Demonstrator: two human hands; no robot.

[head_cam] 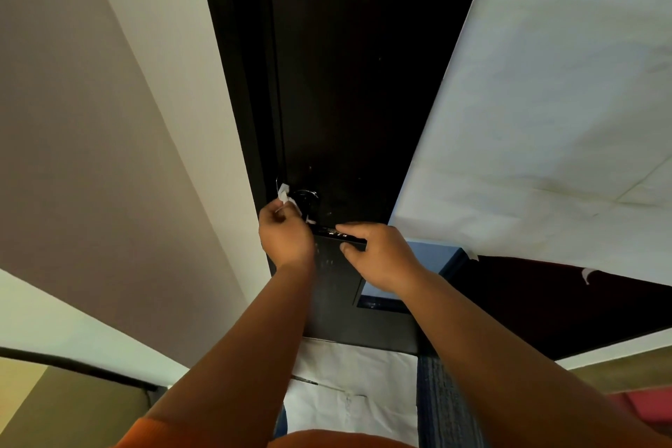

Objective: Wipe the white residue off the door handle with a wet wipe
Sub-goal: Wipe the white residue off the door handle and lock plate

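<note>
White flecks are seen along the top of the door handle, a dark horizontal lever mounted low on the dark door, beside its left edge. More pale specks are scattered on the door face around and below the lever. A round, shiny metal fitting is set just above the lever's left end.

The wet wipe, white and crumpled, is pinched in the closed fingers of the left hand and pressed against the round fitting at the lever's base. The right hand is partly closed around the free end of the lever, with the fingers laid over its top and the thumb under it.

Much of the lever is covered by the two hands, so its full shape cannot be made out. Most of the wipe is hidden inside the left hand, and only a ragged corner is shown above the knuckles.
</note>
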